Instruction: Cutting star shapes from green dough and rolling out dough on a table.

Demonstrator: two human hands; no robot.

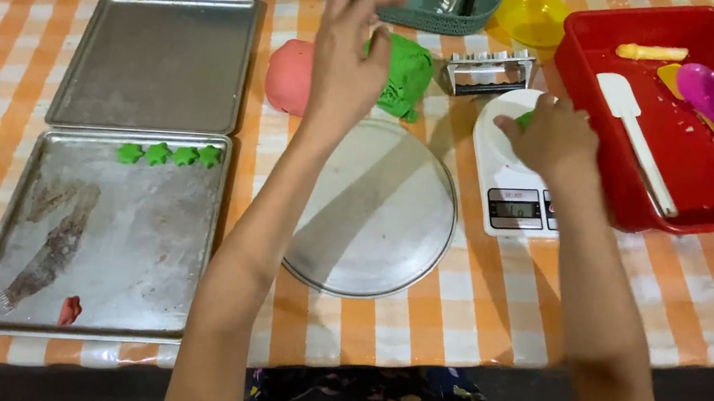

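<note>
My right hand (pixel 555 137) rests on the white kitchen scale (pixel 510 171), fingers pinched narrow on a small green dough bit (pixel 526 119) at its far edge. My left hand (pixel 350 51) hovers loosely open, holding nothing, over the green dough lump (pixel 407 77), pink dough lump (pixel 289 76) just left of it. To do it well I'd set the bit mid-platform, lift my palm fully off so the reading is true, and keep the display unblocked. Four green pieces (pixel 170 154) sit on the near baking tray (pixel 147 236).
</note>
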